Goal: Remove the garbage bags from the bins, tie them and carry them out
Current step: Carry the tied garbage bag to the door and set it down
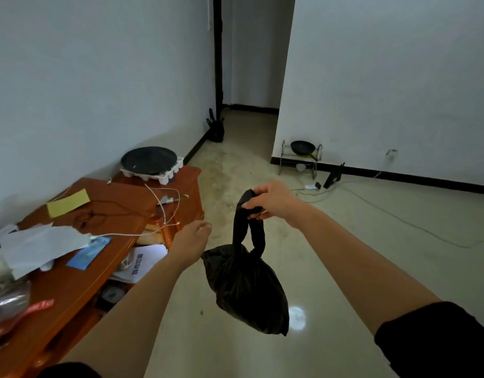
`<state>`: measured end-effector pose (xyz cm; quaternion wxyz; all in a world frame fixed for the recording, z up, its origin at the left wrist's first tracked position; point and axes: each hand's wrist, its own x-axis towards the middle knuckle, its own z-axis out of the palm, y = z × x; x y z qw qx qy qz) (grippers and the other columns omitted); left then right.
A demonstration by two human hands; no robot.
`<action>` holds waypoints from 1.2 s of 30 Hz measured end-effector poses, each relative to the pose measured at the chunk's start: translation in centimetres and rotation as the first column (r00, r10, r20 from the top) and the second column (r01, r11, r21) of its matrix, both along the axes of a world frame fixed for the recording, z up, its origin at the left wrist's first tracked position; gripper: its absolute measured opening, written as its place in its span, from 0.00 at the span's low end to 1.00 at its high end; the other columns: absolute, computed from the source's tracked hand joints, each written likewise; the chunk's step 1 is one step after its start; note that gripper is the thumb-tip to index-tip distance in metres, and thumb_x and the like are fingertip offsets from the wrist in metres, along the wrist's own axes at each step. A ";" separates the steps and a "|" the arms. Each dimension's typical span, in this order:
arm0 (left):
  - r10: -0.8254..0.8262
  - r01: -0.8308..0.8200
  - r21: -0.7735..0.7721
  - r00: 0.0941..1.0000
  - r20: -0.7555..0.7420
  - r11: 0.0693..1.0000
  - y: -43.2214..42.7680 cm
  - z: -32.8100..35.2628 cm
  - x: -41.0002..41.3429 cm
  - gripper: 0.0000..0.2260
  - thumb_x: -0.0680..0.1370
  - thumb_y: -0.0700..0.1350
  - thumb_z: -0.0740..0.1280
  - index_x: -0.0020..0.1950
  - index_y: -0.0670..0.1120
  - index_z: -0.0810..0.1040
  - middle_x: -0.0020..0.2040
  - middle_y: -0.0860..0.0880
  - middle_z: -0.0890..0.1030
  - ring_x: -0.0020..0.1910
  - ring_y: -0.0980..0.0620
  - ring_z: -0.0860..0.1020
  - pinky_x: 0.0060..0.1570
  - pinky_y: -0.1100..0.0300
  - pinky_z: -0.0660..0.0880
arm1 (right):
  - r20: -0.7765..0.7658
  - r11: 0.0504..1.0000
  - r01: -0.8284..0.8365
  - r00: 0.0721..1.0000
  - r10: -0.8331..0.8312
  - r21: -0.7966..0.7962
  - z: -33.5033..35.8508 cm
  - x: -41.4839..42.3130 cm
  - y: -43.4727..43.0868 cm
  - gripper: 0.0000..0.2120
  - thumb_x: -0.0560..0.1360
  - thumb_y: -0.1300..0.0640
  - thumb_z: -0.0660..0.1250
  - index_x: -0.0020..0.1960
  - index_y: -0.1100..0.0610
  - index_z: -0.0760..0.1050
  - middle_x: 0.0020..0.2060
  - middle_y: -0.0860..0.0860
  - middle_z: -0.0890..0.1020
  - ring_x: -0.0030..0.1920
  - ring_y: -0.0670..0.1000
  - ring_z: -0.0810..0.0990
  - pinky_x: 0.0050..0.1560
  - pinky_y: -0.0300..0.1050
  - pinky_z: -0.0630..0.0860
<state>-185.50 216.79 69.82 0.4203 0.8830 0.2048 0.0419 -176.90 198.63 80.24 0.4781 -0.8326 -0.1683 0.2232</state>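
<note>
One tied bag [243,285] hangs gripped in the right hand [273,200] over glossy floor [344,255], left hand [193,241] loose beside the table [69,285].

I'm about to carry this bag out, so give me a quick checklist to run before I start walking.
1. Grip: right hand holds the bag by its loops: ok.
2. Knot below the loops: ok.
3. Clearance: bag hangs off the floor: ok.
4. Spare hand: left hand open, empty: ok.
5. Route: floor to the doorway unobstructed: ok; a cable lies to the right.
6. Leaks: cannot tell.
</note>
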 end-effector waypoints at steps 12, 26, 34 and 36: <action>-0.077 0.077 -0.005 0.997 -0.024 0.997 14.0 -2.2 32.3 0.16 0.82 0.50 0.57 0.65 0.45 0.75 0.63 0.44 0.77 0.62 0.44 0.74 0.57 0.56 0.68 | -0.087 0.998 0.052 0.995 -0.054 -0.022 -4.1 32.1 12.7 0.09 0.72 0.64 0.72 0.52 0.65 0.81 0.42 0.56 0.83 0.35 0.49 0.83 0.38 0.38 0.81; -0.054 0.052 -0.037 0.998 -0.035 0.998 29.6 -2.8 67.8 0.16 0.81 0.50 0.58 0.66 0.45 0.74 0.57 0.44 0.79 0.50 0.47 0.78 0.54 0.56 0.72 | -0.017 0.998 0.041 0.999 -0.042 -0.040 -4.0 68.6 28.8 0.03 0.74 0.64 0.70 0.47 0.59 0.81 0.36 0.52 0.82 0.35 0.47 0.81 0.41 0.40 0.79; -0.001 -0.004 -0.039 0.994 -0.111 0.999 37.1 -4.3 90.7 0.19 0.82 0.52 0.55 0.69 0.45 0.70 0.65 0.45 0.74 0.62 0.47 0.73 0.54 0.60 0.66 | -0.031 0.996 -0.050 0.998 0.048 -0.073 -5.2 91.4 37.4 0.02 0.74 0.64 0.69 0.47 0.61 0.80 0.38 0.53 0.82 0.35 0.48 0.80 0.39 0.39 0.79; 0.009 -0.012 -0.026 0.996 -0.092 1.000 38.3 -3.6 95.6 0.19 0.82 0.51 0.55 0.69 0.44 0.71 0.66 0.45 0.74 0.63 0.47 0.73 0.54 0.62 0.64 | -0.034 0.996 -0.056 0.998 0.054 -0.074 -5.2 96.2 39.3 0.02 0.74 0.65 0.69 0.44 0.60 0.79 0.37 0.54 0.81 0.36 0.49 0.80 0.43 0.43 0.79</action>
